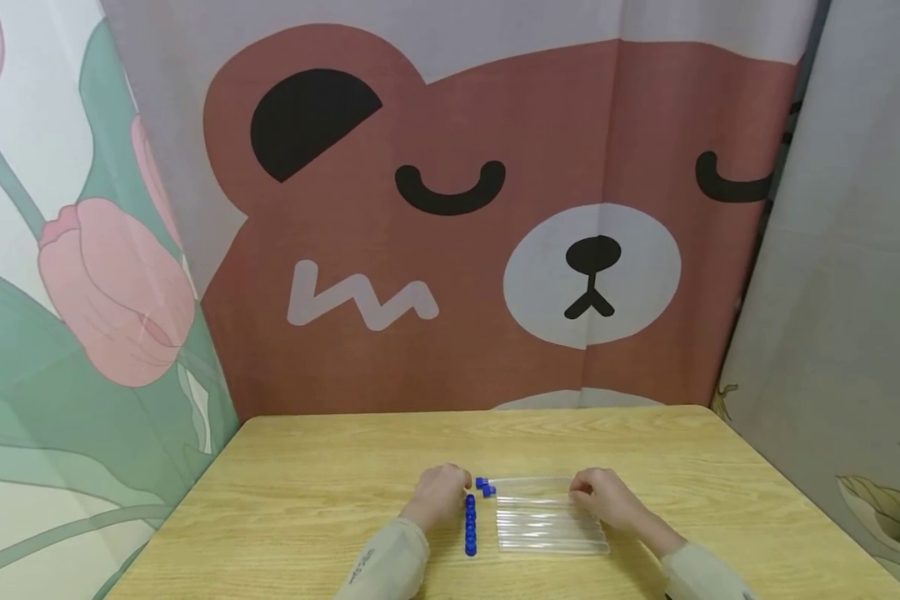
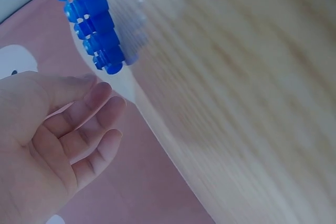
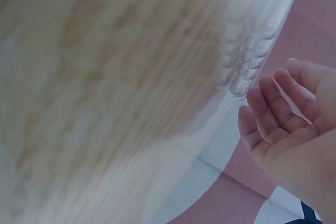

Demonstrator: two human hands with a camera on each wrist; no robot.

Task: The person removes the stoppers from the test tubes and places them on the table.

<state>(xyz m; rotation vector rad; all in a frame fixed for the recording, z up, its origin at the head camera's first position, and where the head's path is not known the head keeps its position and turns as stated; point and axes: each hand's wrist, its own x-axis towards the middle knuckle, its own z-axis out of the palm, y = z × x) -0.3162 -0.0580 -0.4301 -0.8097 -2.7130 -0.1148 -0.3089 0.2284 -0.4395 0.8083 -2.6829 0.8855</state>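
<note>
Several clear tubes [image 1: 547,527] lie side by side on the table, with their rounded ends toward my right hand. Left of them, blue caps [image 1: 471,525] stand in a straight row. Two more blue caps [image 1: 489,491] sit at the left ends of the farthest tubes. My left hand [image 1: 438,493] is by the far end of the cap row; its fingers are loosely bent, thumb near index, with nothing seen between them. In the right wrist view, my right hand [image 3: 294,116] has relaxed, slightly curved fingers, the tips right beside the tubes' rounded ends [image 3: 244,80].
The light wood table [image 1: 307,467] reaches back to a curtain [image 1: 465,275] printed with a brown bear. A tulip-print curtain [image 1: 120,292] hangs on the left and a pale one [image 1: 832,292] on the right.
</note>
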